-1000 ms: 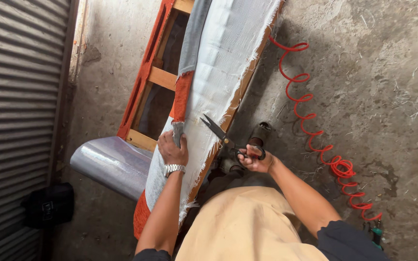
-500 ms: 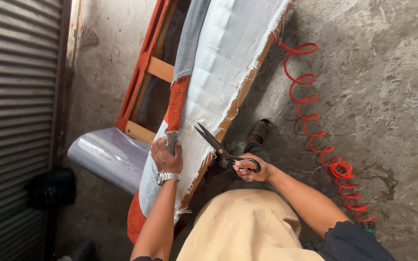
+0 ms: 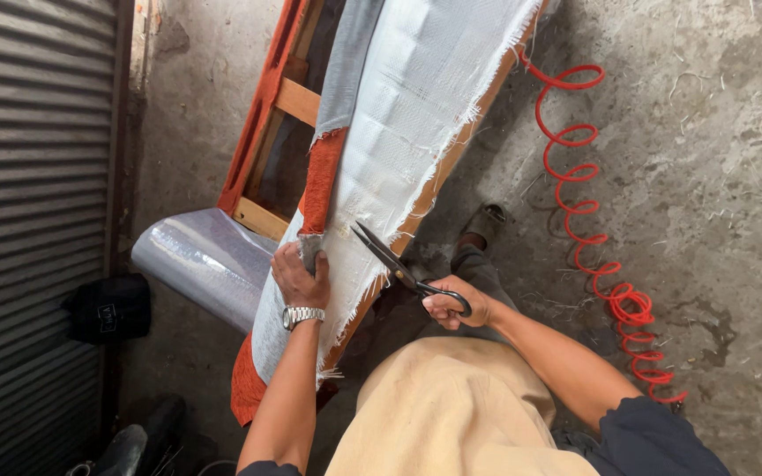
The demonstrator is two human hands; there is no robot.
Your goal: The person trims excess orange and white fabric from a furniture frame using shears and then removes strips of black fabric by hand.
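A grey roller shutter (image 3: 19, 220) fills the far left, with a small black bag (image 3: 106, 308) on the concrete floor (image 3: 716, 176) at its foot. Just right of the bag lies a silvery roll of sheeting (image 3: 196, 263), partly tucked under a long wooden frame (image 3: 286, 99) edged in orange fabric (image 3: 321, 181). A white woven cloth (image 3: 416, 115) with frayed edges is draped along the frame, running from the top of the view down towards the person.

The left hand (image 3: 303, 280), a metal watch (image 3: 303, 315) on its wrist, is clamped on the cloth, fingers curled over a gathered fold near the orange strip. To its right, the right hand (image 3: 453, 304) is closed through the loops of black scissors (image 3: 396, 263). The blades stand slightly parted, their tips on the cloth just beside the frayed edge; whether they are biting into the weave is hard to tell from here.

Below the hands, tan trousers (image 3: 460, 405) cover the person's lap, and a dark shoe (image 3: 482, 220) rests on the floor beside the frame. Further right, a red coiled hose (image 3: 588, 220) snakes across the concrete.
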